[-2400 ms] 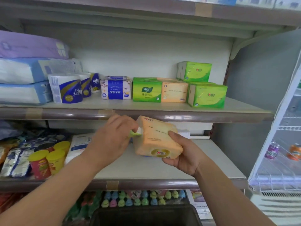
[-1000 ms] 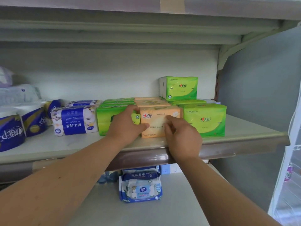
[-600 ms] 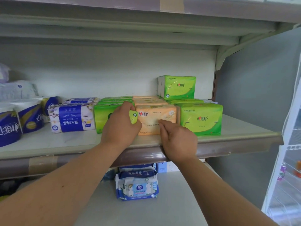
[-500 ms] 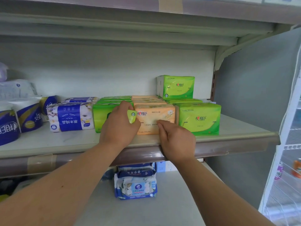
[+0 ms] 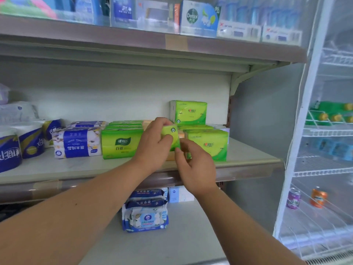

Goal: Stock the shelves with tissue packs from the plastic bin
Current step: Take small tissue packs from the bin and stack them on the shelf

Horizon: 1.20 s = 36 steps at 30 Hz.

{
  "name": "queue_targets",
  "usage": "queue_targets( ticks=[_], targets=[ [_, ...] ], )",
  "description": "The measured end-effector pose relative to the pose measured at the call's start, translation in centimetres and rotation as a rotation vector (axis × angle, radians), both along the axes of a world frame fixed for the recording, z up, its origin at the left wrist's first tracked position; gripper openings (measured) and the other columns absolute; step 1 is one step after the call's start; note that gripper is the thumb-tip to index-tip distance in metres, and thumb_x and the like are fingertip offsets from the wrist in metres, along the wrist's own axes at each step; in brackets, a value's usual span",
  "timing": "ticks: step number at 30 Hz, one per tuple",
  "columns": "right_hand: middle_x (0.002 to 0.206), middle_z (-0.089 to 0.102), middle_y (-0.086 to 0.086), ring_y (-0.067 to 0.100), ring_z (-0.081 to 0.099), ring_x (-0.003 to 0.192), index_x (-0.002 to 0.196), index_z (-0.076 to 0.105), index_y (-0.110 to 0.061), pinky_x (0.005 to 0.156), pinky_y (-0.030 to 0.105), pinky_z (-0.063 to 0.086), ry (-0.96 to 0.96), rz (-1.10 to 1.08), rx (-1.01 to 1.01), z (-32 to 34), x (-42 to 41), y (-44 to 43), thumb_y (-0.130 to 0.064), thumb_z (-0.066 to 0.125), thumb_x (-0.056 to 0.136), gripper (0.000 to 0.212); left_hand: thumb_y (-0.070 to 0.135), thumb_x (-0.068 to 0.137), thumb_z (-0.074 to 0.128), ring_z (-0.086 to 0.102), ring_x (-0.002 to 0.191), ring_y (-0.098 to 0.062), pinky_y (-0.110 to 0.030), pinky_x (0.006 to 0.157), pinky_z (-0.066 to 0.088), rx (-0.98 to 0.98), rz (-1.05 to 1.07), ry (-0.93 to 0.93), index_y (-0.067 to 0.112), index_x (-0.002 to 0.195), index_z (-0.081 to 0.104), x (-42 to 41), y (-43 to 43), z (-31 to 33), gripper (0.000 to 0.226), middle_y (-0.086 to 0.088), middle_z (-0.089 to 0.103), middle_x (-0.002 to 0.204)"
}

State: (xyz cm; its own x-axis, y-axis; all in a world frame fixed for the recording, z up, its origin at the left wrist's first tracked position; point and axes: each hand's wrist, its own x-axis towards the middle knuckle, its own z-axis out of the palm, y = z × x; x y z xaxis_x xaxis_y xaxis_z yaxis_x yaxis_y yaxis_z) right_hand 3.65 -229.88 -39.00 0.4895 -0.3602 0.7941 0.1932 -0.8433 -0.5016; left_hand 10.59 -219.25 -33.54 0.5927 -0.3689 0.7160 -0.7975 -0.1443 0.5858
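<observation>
Left hand [image 5: 152,144] grips small green tissue pack [image 5: 170,134] at middle shelf [image 5: 248,159] front. Right hand [image 5: 196,165] fingers loosely curled, touching pack's lower edge, holding nothing.

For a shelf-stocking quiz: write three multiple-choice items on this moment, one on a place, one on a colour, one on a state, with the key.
1. Where does the blue and white tissue pack lie?
A. On the middle shelf, left of the green pack with the leaf logo
B. On the top shelf
C. Inside the cooler

2. What colour is the small pack in the left hand?
A. Purple
B. Yellow-green
C. Red

3. How is the right hand placed?
A. Resting on the lower shelf
B. Gripping a can
C. Raised at the shelf edge, fingers loose, holding nothing

Key: 1 A, it sits beside the green pack on the middle shelf. 2 B, its wrapper is yellow-green with a round logo. 3 C, the fingers curl open by the small pack, not closed on anything.
</observation>
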Motion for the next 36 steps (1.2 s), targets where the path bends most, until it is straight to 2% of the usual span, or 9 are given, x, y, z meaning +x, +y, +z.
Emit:
queue_targets(
  ticks=[3,7,13,15,18,21,27,32,36],
  targets=[
    [0.111,0.067,-0.011,0.01,0.063,0.097,0.128,0.056,-0.026,0.08,0.037,0.053,-0.02,-0.047,0.058,0.1,-1.6,-2.7,-0.043,0.052,0.09,0.042,0.009,0.086,0.059,0.053,0.08,-0.002,-0.011,0.071,0.038,0.061,-0.048,-0.044,0.024,0.116,0.059,-1.6,-3.1,1.2,0.034,0.008,0.059,0.107],
    [0.109,0.066,-0.012,0.007,0.063,0.093,0.128,0.057,-0.029,0.079,0.037,0.053,-0.053,-0.179,0.114,0.9,-3.6,-7.7,-0.038,0.055,0.093,0.036,0.015,0.083,0.066,0.063,0.087,-0.012,-0.026,0.08,0.05,0.143,-0.153,-0.125,0.026,0.114,0.063,-2.9,-7.7,3.1,0.033,0.006,0.067,0.108],
    [0.107,0.063,-0.015,0.007,0.06,0.091,0.127,0.055,-0.03,0.076,0.03,0.047,-0.077,-0.225,0.178,3.8,-3.6,-15.6,-0.041,0.051,0.093,0.036,0.011,0.079,0.071,0.067,0.072,-0.013,-0.026,0.064,0.052,0.275,-0.159,-0.082,0.025,0.095,0.065,-1.8,-15.7,8.5,0.022,0.006,0.07,0.092],
    [0.111,0.061,-0.008,0.016,0.06,0.098,0.125,0.054,-0.025,0.075,0.029,0.04,0.027,-0.264,0.201,3.4,-3.3,-18.5,-0.041,0.046,0.095,0.034,0.015,0.08,0.071,0.065,0.075,-0.013,-0.024,0.064,0.049,0.36,-0.044,-0.114,0.019,0.096,0.067,-0.3,-18.7,9.8,0.017,0.005,0.068,0.094],
    [0.116,0.062,0.002,0.026,0.059,0.107,0.121,0.053,-0.022,0.081,0.034,0.042,0.491,-0.339,0.025,2.0,-2.5,-20.9,-0.044,0.038,0.096,0.036,0.015,0.081,0.069,0.07,0.085,-0.024,-0.035,0.075,0.057,0.512,0.073,-0.081,0.004,0.098,0.068,2.7,-23.4,10.7,0.02,-0.012,0.071,0.097],
    [0.113,0.064,0.005,0.028,0.057,0.095,0.112,0.058,-0.022,0.076,0.033,0.04,0.747,-0.314,-0.052,2.3,-1.7,-21.8,-0.045,0.033,0.093,0.039,0.013,0.082,0.067,0.07,0.093,-0.027,-0.04,0.084,0.057,0.661,0.107,-0.046,0.001,0.104,0.069,5.7,-27.7,10.6,0.025,-0.017,0.071,0.103],
    [0.104,0.059,0.003,0.025,0.048,0.083,0.103,0.056,-0.023,0.072,0.03,0.037,0.932,-0.215,-0.067,3.9,-0.2,-23.4,-0.033,0.046,0.087,0.021,0.038,0.087,0.066,0.057,0.111,-0.027,-0.031,0.085,0.046,1.2,0.344,-0.368,0.009,0.118,0.064,9.0,-32.7,9.2,0.042,-0.007,0.062,0.12],
    [0.096,0.052,0.002,0.023,0.049,0.085,0.102,0.056,-0.022,0.074,0.031,0.038,0.966,-0.206,-0.128,3.9,1.0,-24.0,-0.031,0.047,0.087,0.019,0.044,0.079,0.071,0.058,0.079,-0.026,-0.039,0.083,0.054,1.477,0.461,-0.445,0.016,0.061,0.052,12.1,-34.5,7.9,0.039,-0.001,0.054,0.069],
    [0.095,0.052,0.003,0.025,0.05,0.084,0.097,0.051,-0.02,0.073,0.031,0.039,0.953,-0.197,-0.139,3.6,1.0,-24.1,-0.029,0.048,0.086,0.014,0.053,0.079,0.064,0.054,0.076,-0.022,-0.033,0.078,0.053,1.602,0.517,-0.568,0.013,0.079,0.059,13.2,-34.6,7.1,0.041,-0.002,0.059,0.079]
  ],
)
